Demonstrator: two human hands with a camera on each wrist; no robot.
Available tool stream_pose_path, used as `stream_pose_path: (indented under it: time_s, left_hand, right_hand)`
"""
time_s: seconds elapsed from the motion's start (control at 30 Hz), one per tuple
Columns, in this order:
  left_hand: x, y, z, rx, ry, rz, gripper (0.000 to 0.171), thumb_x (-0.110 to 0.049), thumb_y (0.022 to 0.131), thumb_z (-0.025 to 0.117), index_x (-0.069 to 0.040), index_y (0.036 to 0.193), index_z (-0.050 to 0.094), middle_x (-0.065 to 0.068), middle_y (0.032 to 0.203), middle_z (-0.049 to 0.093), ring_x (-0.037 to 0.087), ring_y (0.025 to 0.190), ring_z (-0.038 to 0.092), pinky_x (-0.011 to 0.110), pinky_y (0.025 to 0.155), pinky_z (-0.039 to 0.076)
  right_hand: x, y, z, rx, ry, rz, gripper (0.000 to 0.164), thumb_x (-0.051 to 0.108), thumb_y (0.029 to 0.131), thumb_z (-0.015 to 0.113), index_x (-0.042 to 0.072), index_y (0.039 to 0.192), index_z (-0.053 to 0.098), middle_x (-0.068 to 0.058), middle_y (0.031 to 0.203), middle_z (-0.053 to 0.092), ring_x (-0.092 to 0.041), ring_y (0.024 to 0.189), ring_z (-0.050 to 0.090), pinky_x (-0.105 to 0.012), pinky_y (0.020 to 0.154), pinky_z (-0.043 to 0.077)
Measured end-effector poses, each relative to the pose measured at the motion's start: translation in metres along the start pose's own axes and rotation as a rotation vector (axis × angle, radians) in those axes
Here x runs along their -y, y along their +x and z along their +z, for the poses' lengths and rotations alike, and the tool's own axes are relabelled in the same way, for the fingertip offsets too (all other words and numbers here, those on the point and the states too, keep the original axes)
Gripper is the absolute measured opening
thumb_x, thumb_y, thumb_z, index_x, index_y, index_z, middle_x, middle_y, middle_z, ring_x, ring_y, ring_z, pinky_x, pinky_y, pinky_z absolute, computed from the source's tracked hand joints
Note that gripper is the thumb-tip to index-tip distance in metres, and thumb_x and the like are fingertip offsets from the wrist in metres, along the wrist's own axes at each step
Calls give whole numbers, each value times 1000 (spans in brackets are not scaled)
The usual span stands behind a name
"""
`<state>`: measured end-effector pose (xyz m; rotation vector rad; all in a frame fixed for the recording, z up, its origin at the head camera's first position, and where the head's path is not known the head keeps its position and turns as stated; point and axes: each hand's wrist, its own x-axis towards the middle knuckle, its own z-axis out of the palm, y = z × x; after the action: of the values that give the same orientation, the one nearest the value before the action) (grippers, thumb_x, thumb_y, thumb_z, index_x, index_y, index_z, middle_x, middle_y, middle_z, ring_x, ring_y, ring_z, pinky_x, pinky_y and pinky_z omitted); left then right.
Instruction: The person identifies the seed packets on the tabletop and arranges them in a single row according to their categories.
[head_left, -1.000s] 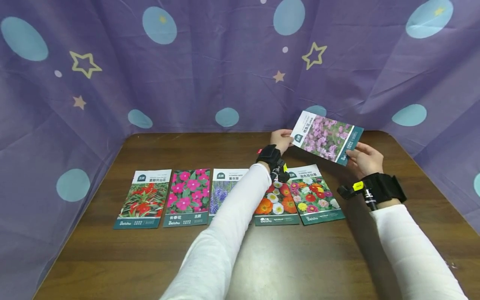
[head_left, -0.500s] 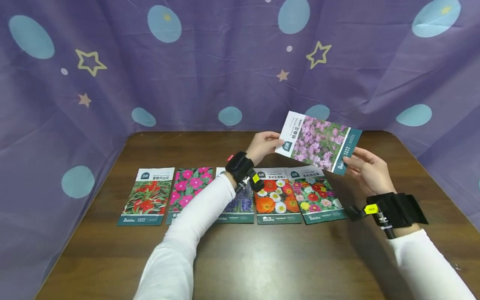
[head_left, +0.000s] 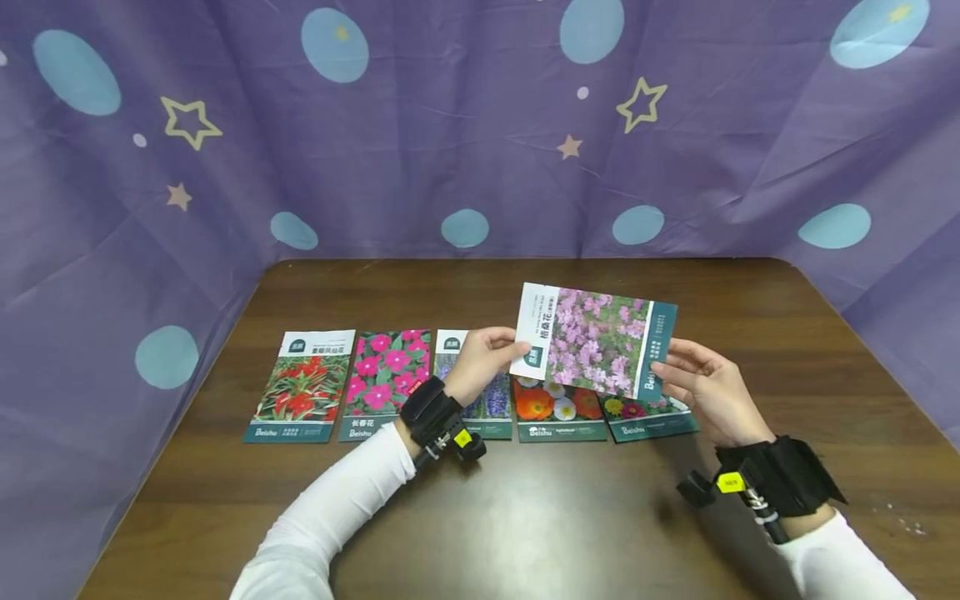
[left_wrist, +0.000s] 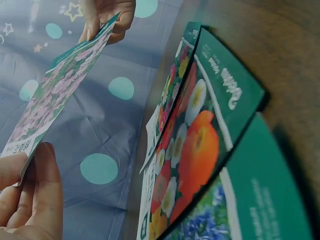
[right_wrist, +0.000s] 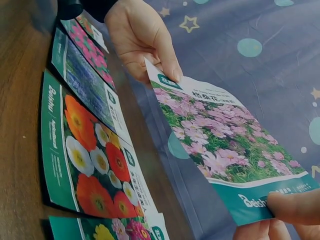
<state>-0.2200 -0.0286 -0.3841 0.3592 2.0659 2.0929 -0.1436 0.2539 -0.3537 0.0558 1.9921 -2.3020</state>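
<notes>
A seed packet with pink flowers (head_left: pixel 596 342) is held sideways above the row of packets, its white end to the left. My left hand (head_left: pixel 483 362) pinches the white end between thumb and fingers. At the green end, my right hand (head_left: pixel 708 387) grips the corner, thumb on the front, as the right wrist view also shows. Beneath it, the orange poppy packet (head_left: pixel 558 417) and the mixed zinnia packet (head_left: pixel 652 425) are partly covered. The lavender-blue flower packet (head_left: pixel 491 408) lies partly behind my left hand.
Further left on the wooden table (head_left: pixel 525 517) lie a magenta flower packet (head_left: pixel 386 375) and a red flower packet (head_left: pixel 300 392). A purple curtain (head_left: pixel 420 150) with stars and dots hangs behind the table's far edge.
Both hands have brought the pink flower packet nearer and lower, with the left hand also moving left. The packet has turned closer to level and now overlaps the poppy and zinnia packets.
</notes>
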Motion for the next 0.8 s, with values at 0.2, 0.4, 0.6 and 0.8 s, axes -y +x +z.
stream_pose_path:
  time_s: [0.2, 0.4, 0.6, 0.8]
  left_hand:
    - [4, -4, 0, -34, 2, -3, 22, -6, 84, 64, 9, 99, 61, -5, 71, 61, 4, 60, 48, 18, 55, 40]
    - [5, -6, 0, -42, 14, 12, 21, -6, 84, 64, 10, 98, 62, -4, 73, 62, 4, 62, 50, 17, 56, 41]
    - [-5, -9, -13, 14, 174, 73, 20, -5, 83, 64, 9, 97, 64, 14, 87, 68, 8, 74, 59, 20, 67, 48]
    - [-29, -9, -27, 211, 372, 149, 17, -5, 84, 64, 7, 95, 66, 16, 88, 68, 11, 75, 62, 23, 70, 50]
  right_hand:
    - [-1, 0, 3, -22, -54, 18, 32, 9, 88, 60, 20, 115, 45, 7, 101, 49, -1, 86, 54, -15, 73, 49]
    - [-2, 0, 5, -42, -21, 34, 32, 11, 85, 64, 18, 112, 48, 6, 97, 52, -3, 83, 56, -15, 72, 50]
    - [0, 1, 4, 45, -133, -30, 36, 9, 87, 61, 16, 118, 45, 3, 103, 51, -4, 87, 55, -17, 74, 50]
    - [19, 6, 5, 170, -482, -159, 45, 14, 89, 59, 11, 131, 43, -1, 118, 53, -1, 100, 53, -14, 79, 45]
